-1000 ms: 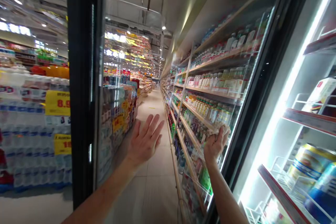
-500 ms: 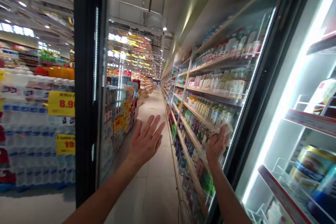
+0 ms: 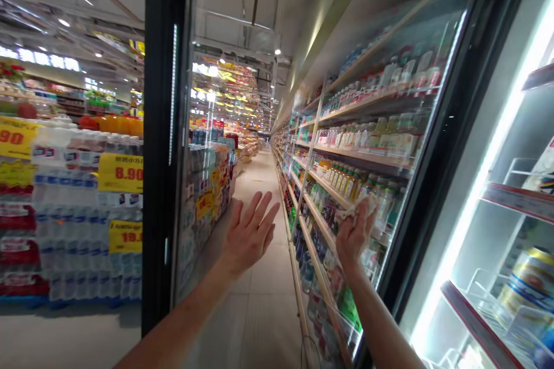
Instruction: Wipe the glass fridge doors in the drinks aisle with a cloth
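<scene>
Black-framed glass door (image 3: pixel 277 127) stands before you; bottle stacks (image 3: pixel 71 236) far left, lit cooler shelves (image 3: pixel 515 199) near right. Your left hand (image 3: pixel 250 233): flat, fingers spread, palm toward door, mid-scene. Your right hand (image 3: pixel 351 242): grasping pale cloth (image 3: pixel 351 211) at door's glass, toward its right side.

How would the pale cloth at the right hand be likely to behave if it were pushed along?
The pale cloth is probably floppy, since it looks crumpled into loose folds at the right hand. It is likely light, being a small bunch about as wide as the hand. Pushed, it may well bunch up further, as its outline is already uneven.
</scene>
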`<state>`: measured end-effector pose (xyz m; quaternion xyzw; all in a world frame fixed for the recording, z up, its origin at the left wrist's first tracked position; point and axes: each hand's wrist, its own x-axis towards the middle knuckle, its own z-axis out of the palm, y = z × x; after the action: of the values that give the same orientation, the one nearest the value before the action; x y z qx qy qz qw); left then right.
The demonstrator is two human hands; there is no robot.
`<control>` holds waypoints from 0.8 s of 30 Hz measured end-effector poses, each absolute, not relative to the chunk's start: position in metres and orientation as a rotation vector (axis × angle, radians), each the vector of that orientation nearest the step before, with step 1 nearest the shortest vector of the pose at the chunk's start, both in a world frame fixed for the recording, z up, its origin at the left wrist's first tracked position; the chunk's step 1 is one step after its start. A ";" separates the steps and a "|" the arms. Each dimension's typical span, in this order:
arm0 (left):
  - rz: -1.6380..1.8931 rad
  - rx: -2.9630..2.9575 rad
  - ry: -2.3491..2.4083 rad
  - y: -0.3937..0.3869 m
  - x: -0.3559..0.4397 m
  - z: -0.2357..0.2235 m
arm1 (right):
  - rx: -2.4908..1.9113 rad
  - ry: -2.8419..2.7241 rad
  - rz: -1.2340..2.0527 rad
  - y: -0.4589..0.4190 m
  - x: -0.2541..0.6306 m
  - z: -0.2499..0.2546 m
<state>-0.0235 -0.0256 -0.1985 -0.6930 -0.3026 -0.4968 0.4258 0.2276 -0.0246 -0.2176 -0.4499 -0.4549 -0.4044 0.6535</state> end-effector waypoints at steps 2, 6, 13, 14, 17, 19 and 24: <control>-1.236 -1.734 -0.759 -0.026 -0.024 -0.198 | -0.942 -1.292 -0.991 -0.028 0.201 -0.228; -1.234 -1.727 -0.764 -0.025 -0.026 -0.198 | -0.859 -1.598 -1.124 -0.029 0.184 -0.247; -1.248 -1.736 -0.757 -0.025 -0.024 -0.199 | -1.063 -1.025 -0.952 -0.021 0.220 -0.222; -1.252 -1.741 -0.758 -0.025 -0.024 -0.199 | -1.042 -1.102 -0.976 -0.022 0.214 -0.223; -1.262 -1.747 -0.749 -0.025 -0.025 -0.198 | -0.971 -1.383 -1.094 -0.025 0.203 -0.231; -1.267 -1.743 -0.743 -0.025 -0.025 -0.198 | -1.001 -1.379 -1.114 -0.026 0.214 -0.232; -1.258 -1.741 -0.736 -0.026 -0.025 -0.198 | -1.133 -0.838 -0.876 -0.022 0.259 -0.212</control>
<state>-0.0252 -0.0260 -0.1984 -0.6951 -0.2939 -0.5024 0.4220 0.2585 -0.0218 -0.2123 -0.5039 -0.3726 -0.3893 0.6751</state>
